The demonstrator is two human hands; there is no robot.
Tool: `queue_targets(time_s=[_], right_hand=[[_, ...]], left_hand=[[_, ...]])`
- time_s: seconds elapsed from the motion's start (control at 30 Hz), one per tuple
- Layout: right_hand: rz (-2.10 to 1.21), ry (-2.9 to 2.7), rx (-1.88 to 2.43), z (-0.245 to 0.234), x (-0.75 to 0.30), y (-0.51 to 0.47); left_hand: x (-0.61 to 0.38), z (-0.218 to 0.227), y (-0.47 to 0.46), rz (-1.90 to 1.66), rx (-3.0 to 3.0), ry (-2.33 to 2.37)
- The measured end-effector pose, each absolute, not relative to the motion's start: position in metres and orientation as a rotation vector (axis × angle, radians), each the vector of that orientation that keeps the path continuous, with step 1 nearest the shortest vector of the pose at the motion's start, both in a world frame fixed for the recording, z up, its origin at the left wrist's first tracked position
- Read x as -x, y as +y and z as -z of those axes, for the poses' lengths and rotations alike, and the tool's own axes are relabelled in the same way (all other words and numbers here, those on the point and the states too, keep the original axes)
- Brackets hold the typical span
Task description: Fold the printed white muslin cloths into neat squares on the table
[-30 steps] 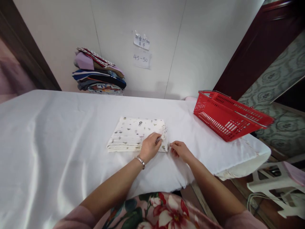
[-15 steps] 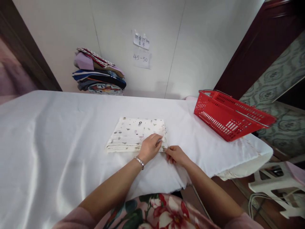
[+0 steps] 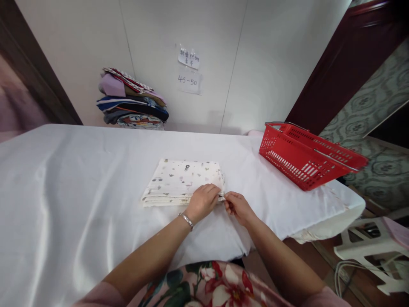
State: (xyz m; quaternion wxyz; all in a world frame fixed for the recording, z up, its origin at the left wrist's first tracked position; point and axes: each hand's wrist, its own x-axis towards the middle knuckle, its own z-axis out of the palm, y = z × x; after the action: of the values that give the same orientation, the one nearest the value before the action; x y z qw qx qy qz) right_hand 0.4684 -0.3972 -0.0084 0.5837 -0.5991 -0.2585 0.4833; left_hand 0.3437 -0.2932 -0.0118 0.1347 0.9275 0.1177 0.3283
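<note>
A folded white cloth with a small scattered print lies flat in several layers near the front of the table. My left hand, with a silver bracelet at the wrist, rests over its front right part. The fingers of that hand are closed on the cloth's right edge. Just to the right, my right hand pinches the front right corner of the cloth between thumb and fingers. Both hands nearly touch at that corner. The fingertips of the left hand are partly hidden by the fabric.
A red plastic basket stands on the right of the white-covered table. Against the wall at the back left is a stack of folded fabrics. Paper notes hang on the wall. A white stool stands at the lower right.
My right hand has raised the pinched corner slightly, bringing it up against the other layers beside my left hand. The left hand has shifted very little.
</note>
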Motion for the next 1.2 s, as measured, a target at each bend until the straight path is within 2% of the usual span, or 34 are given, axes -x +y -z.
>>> queue_targets(time_s=[0.37, 0.57, 0.9, 1.2], right_hand=[[-1.093, -0.704, 1.378, -0.011, -0.478, -0.392], [-0.877, -0.742, 1.727, 0.011, -0.498, -0.398], [-1.195, -0.756, 1.688, 0.022, -0.462, -0.397], [-1.128, -0.521, 1.508, 0.028, -0.452, -0.388]], left_hand=[[-0.343, 0.008, -0.292, -0.999, -2.52, 0.442], [-0.343, 0.008, -0.29, -1.108, -2.438, 0.498], [-0.343, 0.01, -0.291, -1.125, -2.451, 0.478], [-0.343, 0.012, -0.289, -1.16, -2.552, 0.398]])
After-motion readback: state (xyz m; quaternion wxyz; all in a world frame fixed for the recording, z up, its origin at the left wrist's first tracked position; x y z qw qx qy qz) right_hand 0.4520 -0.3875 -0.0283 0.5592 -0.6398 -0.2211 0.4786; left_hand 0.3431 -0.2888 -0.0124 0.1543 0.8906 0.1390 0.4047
